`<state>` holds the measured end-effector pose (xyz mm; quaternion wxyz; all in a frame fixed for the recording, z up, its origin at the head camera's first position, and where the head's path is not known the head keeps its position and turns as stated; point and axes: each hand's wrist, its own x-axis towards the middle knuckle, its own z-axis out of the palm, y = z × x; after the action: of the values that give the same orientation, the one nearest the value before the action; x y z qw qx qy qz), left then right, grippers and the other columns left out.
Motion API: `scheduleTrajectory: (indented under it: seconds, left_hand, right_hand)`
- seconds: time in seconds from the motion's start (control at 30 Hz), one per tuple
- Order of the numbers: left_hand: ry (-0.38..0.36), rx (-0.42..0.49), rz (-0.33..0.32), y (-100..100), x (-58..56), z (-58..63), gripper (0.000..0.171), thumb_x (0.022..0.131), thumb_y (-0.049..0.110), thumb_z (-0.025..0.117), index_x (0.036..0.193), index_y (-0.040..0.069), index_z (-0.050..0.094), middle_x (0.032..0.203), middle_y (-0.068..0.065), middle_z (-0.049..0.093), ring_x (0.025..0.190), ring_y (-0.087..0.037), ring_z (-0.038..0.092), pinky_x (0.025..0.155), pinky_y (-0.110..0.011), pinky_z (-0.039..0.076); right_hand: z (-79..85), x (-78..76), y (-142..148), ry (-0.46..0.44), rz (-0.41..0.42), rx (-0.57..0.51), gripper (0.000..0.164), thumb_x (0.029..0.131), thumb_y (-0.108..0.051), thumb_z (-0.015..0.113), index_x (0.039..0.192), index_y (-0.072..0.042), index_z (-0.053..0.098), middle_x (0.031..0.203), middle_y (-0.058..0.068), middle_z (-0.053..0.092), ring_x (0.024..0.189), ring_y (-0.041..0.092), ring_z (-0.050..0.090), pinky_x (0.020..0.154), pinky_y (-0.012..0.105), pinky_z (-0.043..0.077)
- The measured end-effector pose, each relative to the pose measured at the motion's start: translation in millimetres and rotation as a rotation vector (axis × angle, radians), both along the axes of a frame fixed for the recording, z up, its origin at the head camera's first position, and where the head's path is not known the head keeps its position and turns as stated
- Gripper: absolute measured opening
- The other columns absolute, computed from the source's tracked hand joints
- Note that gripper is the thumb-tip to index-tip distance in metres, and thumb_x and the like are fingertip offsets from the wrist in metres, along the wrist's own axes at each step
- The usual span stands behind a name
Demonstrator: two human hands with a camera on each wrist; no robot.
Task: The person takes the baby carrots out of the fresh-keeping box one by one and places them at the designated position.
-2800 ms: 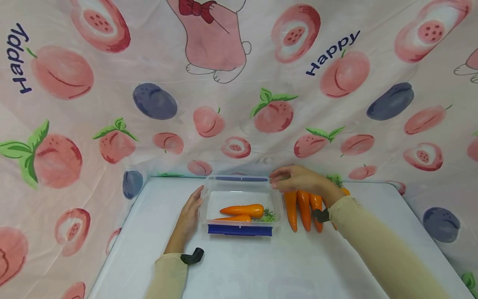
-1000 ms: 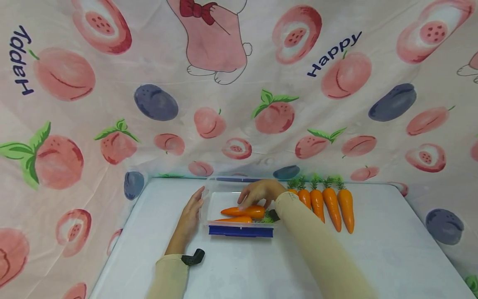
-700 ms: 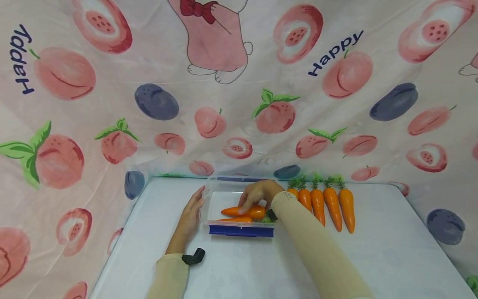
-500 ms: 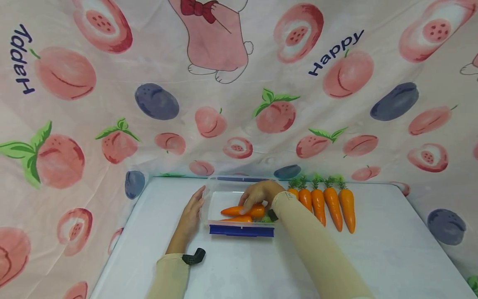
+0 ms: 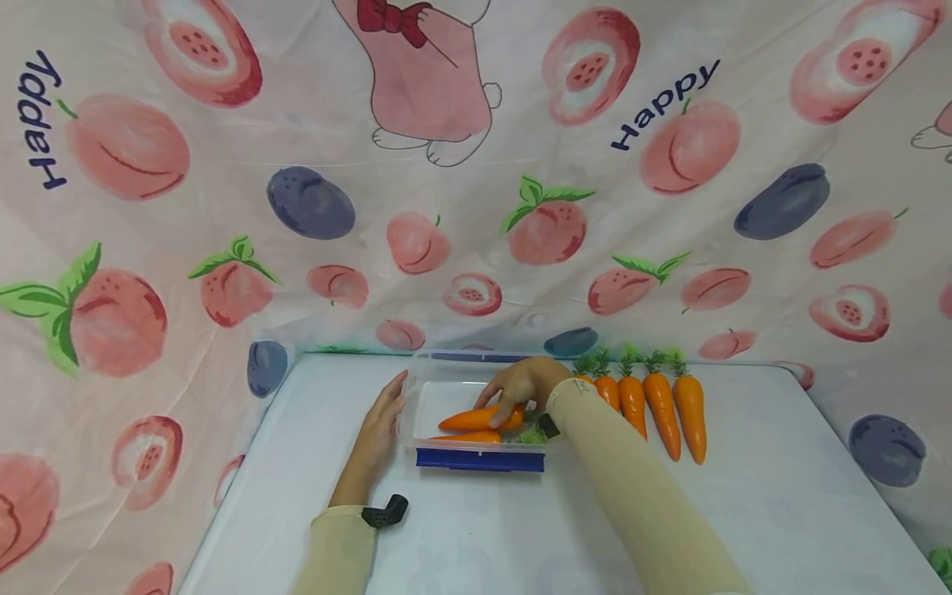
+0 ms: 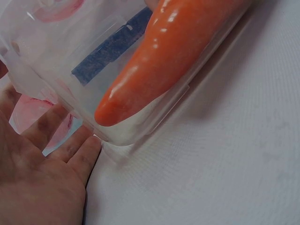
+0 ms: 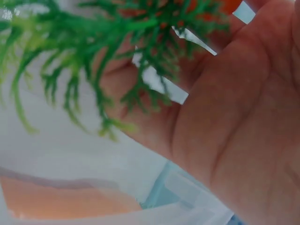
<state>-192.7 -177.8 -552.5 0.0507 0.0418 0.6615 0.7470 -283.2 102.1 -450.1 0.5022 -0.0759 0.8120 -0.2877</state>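
A clear plastic box (image 5: pixel 427 397) with blue side clips stands at the back middle of the table, holding two orange carrots. My right hand (image 5: pixel 524 384) reaches inside and pinches the farther carrot (image 5: pixel 468 421) near its leafy end, thumb in front. Green leaves (image 7: pixel 108 51) partly cover that hand's fingers in the right wrist view. The nearer carrot (image 5: pixel 472 436) lies along the box's front wall, its leafy end near my right wrist. My left hand (image 5: pixel 379 426) rests against the box's left side with straight fingers; the left wrist view shows its fingertips (image 6: pixel 93 143) at a corner.
Several more carrots (image 5: pixel 660 413) lie in a row right of the box, leaves towards the back; my right sleeve (image 5: pixel 625 471) hides part of them. A fruit-printed cloth (image 5: pixel 476 207) hangs behind the white table (image 5: pixel 476 529).
My right hand has come from the box's back right edge into the box and taken hold of the farther carrot, whose leafy end is now slightly raised. My left hand has stayed put.
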Motion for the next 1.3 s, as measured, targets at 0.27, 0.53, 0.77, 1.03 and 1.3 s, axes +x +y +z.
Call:
scheduleTrajectory:
  seconds: [0.27,0.53,0.77,1.03,1.3]
  left_hand:
    - [0.004,-0.011,0.003,1,0.2,0.8,0.054,0.109,0.034,0.043,0.161,0.02,0.032,0.168,-0.003,0.028,0.156,-0.026,0.026,0.128,-0.051,0.02]
    - [-0.006,0.0,-0.002,1,0.1,-0.2,0.053,0.11,0.032,0.042,0.161,0.021,0.032,0.169,-0.003,0.027,0.156,-0.026,0.025,0.128,-0.051,0.019]
    - [-0.007,-0.005,0.002,1,0.9,1.9,0.051,0.11,0.032,0.042,0.16,0.024,0.034,0.169,-0.002,0.027,0.156,-0.024,0.023,0.128,-0.05,0.019]
    - [-0.001,-0.024,0.005,1,2.2,3.6,0.05,0.11,0.03,0.041,0.16,0.024,0.034,0.169,-0.003,0.027,0.156,-0.024,0.023,0.128,-0.05,0.019]
    - [0.009,-0.042,0.008,1,-0.4,0.7,0.052,0.11,0.032,0.041,0.16,0.021,0.033,0.169,-0.006,0.025,0.157,-0.028,0.023,0.128,-0.051,0.019]
  right_hand:
    - [4.7,0.7,2,-0.05,-0.022,-0.029,0.048,0.082,-0.03,0.086,0.125,-0.023,0.069,0.131,0.007,0.058,0.123,0.03,0.053,0.11,0.06,0.046]
    - [10.2,2.4,7,0.018,0.031,-0.023,0.039,0.084,-0.033,0.084,0.119,-0.023,0.07,0.13,0.004,0.06,0.116,0.026,0.058,0.105,0.058,0.05]
    - [13.5,1.7,9,0.005,0.044,-0.053,0.04,0.086,-0.032,0.083,0.121,-0.021,0.068,0.13,0.007,0.058,0.115,0.028,0.057,0.107,0.063,0.047]
    - [19.5,1.6,9,0.012,0.07,-0.05,0.038,0.087,-0.034,0.081,0.121,-0.021,0.067,0.127,0.007,0.059,0.109,0.028,0.059,0.1,0.059,0.054]
    - [25.9,1.8,13,0.037,0.082,-0.063,0.041,0.086,-0.036,0.082,0.121,-0.02,0.066,0.128,0.006,0.058,0.11,0.027,0.059,0.097,0.052,0.057]
